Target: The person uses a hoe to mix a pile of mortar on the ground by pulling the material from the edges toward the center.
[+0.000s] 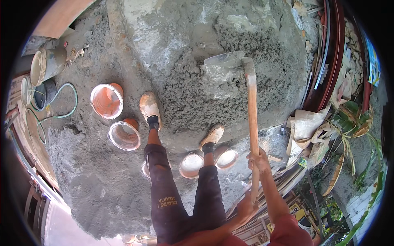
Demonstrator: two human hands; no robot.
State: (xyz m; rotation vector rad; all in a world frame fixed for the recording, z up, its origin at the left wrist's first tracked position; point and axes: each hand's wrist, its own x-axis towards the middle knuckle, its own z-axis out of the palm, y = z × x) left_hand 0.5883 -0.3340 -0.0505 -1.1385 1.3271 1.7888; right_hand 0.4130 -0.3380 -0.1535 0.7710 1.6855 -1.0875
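Observation:
A long wooden-handled hoe (251, 107) runs down the right of centre, its wide metal blade lying on a spread of wet grey mortar (190, 95). My right hand (259, 161) is closed round the handle about two thirds of the way down. Lower, near the handle's butt end, my left hand (247, 207) also grips the wood. Mortar coats much of the blade (227, 60). My feet, in dirty light clogs (150, 106), stand at the near edge of the mortar.
Orange buckets (107, 101) stand left of my feet, and pale-filled buckets (191, 165) behind them. At the far left are dirty pails (52, 66) and a green hose (75, 95). Red metal beams (334, 61), sacks (309, 123) and plants line the right side.

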